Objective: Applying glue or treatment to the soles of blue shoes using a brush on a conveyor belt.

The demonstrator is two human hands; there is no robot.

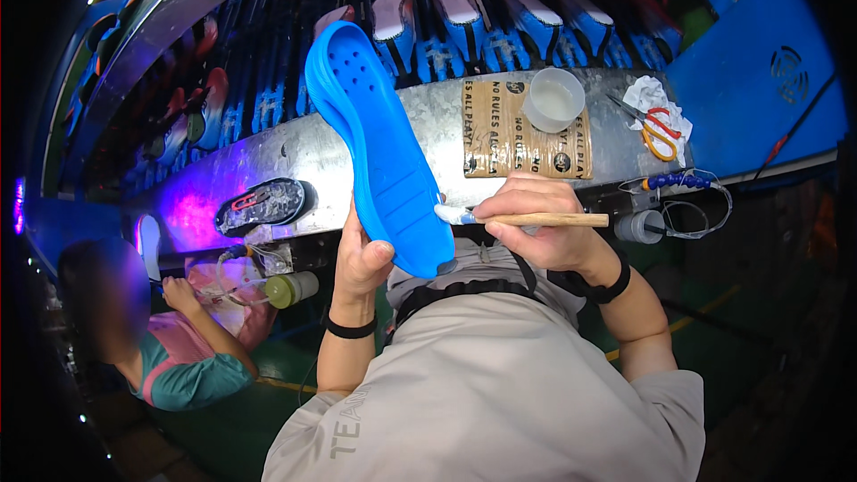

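A bright blue shoe sole (386, 156) is tilted up in front of me, its inner side facing me, with several small holes at the far end. My left hand (361, 254) grips it along the near left edge, thumb on the rim. In my right hand (540, 219) is a brush (549, 220) with a wooden handle, pinched between thumb and fingers. Its white bristle tip touches the right rim of the sole. Beyond my right hand a translucent cup (553, 100) of whitish liquid stands on a piece of brown cardboard (486, 138).
Scissors with orange handles (659, 138) lie by crumpled white paper (656, 98) on the metal bench (344, 187). A dark sole (261, 206) sits at left. Shoe uppers (460, 13) hang on a rack behind. A co-worker (192, 366) is at the left. A capped bottle (292, 289) hangs below the bench.
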